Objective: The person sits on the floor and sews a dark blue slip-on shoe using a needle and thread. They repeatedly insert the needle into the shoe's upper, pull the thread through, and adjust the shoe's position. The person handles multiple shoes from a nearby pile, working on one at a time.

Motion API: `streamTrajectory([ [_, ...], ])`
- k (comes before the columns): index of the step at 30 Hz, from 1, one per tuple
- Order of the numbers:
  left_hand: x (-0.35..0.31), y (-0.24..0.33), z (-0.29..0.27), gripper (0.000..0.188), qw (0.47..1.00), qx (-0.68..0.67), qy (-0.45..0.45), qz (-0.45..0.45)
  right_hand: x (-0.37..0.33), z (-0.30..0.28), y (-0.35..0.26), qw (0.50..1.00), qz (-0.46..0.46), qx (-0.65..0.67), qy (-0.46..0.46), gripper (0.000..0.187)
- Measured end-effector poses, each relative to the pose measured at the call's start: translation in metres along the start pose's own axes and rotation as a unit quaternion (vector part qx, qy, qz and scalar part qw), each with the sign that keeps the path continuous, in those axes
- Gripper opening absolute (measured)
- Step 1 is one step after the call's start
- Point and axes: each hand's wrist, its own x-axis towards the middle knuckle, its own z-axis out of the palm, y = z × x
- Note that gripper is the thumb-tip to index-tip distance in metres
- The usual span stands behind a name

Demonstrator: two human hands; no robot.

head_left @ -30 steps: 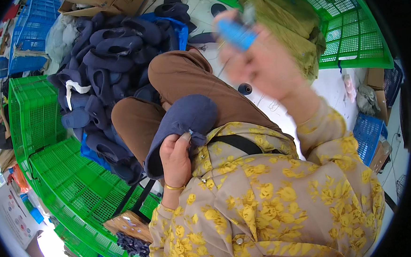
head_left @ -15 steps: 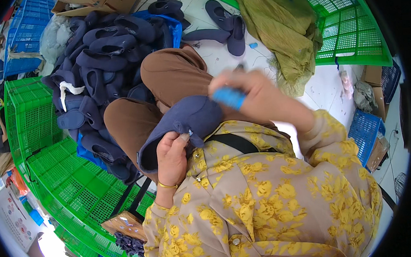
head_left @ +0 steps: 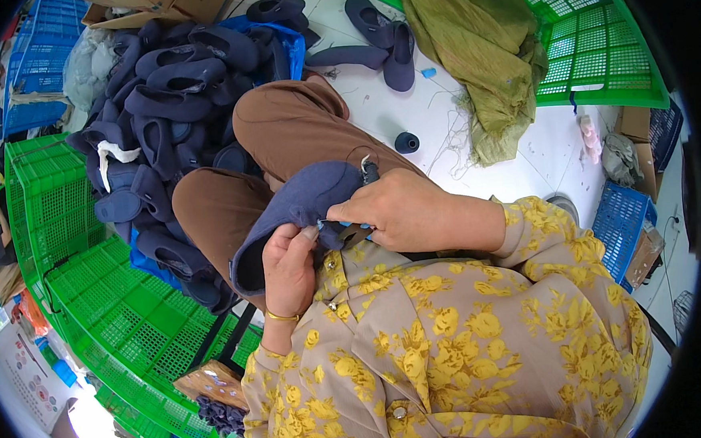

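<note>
A navy fabric slipper (head_left: 305, 191) lies across my lap, its opening toward the lower left. My left hand (head_left: 287, 264) grips its edge, thumb and fingers pinching a bunched fold. Close against that fold is my right hand (head_left: 406, 211), its fingers closed around a small tool. The tool's dark end (head_left: 370, 170), with a pale tip, sticks out above the knuckles; a brownish strip shows below the fingers. Bits of blue show at the fingers, and I cannot tell what kind of tool it is.
A large heap of navy slippers (head_left: 170, 93) lies to the left, beside green plastic crates (head_left: 123, 313). Several loose slippers (head_left: 398, 55), a dark thread spool (head_left: 407, 142) and an olive sack (head_left: 477, 51) lie on the white floor ahead. A blue basket (head_left: 620, 230) stands at right.
My right hand has come down and left from its blurred, raised position to the fold by my left hand. The spool on the floor is now uncovered. My left hand keeps its grip.
</note>
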Motion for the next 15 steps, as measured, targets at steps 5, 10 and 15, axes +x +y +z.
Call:
streamTrajectory([
  [5,0.000,-0.002,0.000,0.009,1.000,0.009,0.014,0.004,0.006,-0.005,-0.008,1.000,0.012,-0.015,-0.015,0.020],
  [10,-0.001,-0.003,0.007,0.006,0.997,0.061,0.030,0.032,0.013,-0.010,-0.015,0.993,0.026,-0.074,-0.084,0.028],
  [15,-0.001,-0.007,0.011,0.008,0.994,0.091,0.035,0.049,0.014,-0.002,-0.017,0.992,0.033,-0.100,-0.070,0.023],
])
